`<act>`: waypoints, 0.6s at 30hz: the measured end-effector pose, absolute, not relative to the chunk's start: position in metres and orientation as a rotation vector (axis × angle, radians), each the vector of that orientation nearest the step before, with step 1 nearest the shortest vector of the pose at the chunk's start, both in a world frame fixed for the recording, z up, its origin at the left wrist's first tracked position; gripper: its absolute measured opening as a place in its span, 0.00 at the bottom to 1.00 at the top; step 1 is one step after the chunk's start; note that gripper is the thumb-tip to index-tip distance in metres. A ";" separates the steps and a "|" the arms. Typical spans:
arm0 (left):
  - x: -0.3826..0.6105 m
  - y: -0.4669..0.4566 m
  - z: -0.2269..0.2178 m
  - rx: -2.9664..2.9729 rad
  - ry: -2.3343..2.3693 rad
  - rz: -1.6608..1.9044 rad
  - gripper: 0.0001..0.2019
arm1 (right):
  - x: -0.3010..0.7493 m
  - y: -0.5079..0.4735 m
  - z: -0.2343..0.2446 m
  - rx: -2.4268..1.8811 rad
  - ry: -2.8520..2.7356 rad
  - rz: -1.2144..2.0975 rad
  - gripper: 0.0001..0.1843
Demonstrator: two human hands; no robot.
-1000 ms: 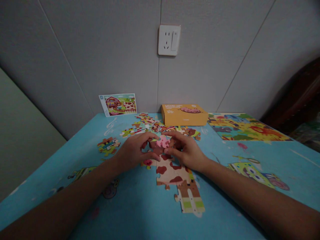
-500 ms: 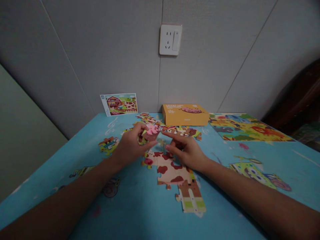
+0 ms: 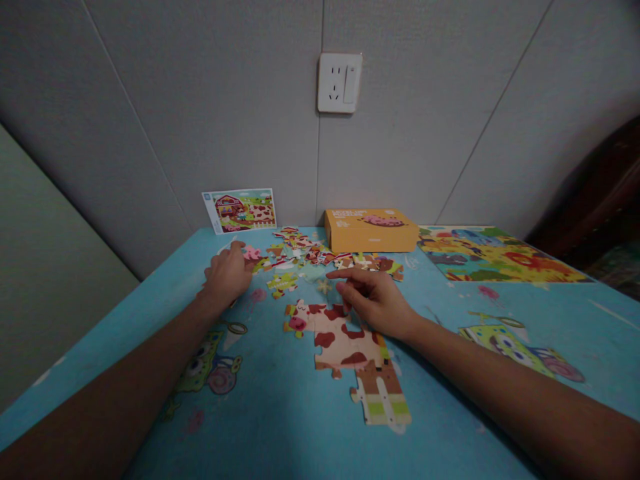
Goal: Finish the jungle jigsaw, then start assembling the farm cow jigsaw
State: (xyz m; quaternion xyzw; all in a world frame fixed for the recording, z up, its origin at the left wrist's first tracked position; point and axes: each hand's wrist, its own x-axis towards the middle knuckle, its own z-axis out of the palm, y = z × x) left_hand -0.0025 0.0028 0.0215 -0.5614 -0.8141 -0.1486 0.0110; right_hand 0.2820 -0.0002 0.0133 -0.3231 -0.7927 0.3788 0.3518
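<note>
At the left of the loose heap, my left hand is closed on a pink puzzle piece at its fingertips; whether the piece touches the table cannot be seen. My right hand rests just above the joined cow puzzle, index finger stretched out and other fingers curled, holding nothing. Brown patches, a pink-nosed cow head and a white fence show on the joined pieces. A green puzzle piece lies between the hands. Beyond them spreads a heap of loose puzzle pieces.
An orange puzzle box stands by the wall behind the heap. Left of it, a farm picture card leans on the wall. A colourful animal puzzle lies at the back right. The blue cartoon tablecloth covers the table.
My left hand has moved left with the pink piece, away from my right hand. The green piece and more of the heap now show. My right hand has hardly moved.
</note>
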 end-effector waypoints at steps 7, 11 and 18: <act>0.000 0.001 0.018 -1.832 -2.481 -0.439 0.19 | 0.283 0.001 0.012 -0.895 -2.077 0.937 0.20; -0.002 0.005 0.012 -1.949 -2.421 -0.439 0.20 | 0.283 0.003 0.009 -0.896 -2.082 0.951 0.19; 0.007 0.005 0.014 -2.165 -2.233 -0.462 0.16 | 0.284 0.003 0.011 -0.919 -2.083 0.938 0.20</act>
